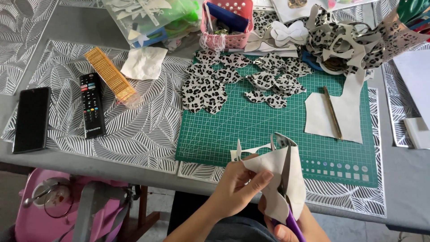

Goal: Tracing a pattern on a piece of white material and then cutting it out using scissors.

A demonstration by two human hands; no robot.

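My left hand (237, 186) pinches a curved piece of leopard-print sheet (273, 168), shown mostly by its pale back, just over the near edge of the green cutting mat (268, 130). My right hand (291, 226) grips purple-handled scissors (291, 215); their blades run up into the sheet. Several cut leopard-print petal shapes (233, 78) lie spread over the mat's far half. A pale offcut sheet (342, 112) with a thin pen-like tool (332, 112) on it lies at the mat's right.
A pile of leopard-print scraps (354, 38) sits at the back right, a pink basket (226, 20) at the back centre. A remote control (92, 105), a dark phone (31, 118), a yellow strip pack (112, 74) and crumpled paper (144, 62) lie on silver leaf-pattern placemats at the left.
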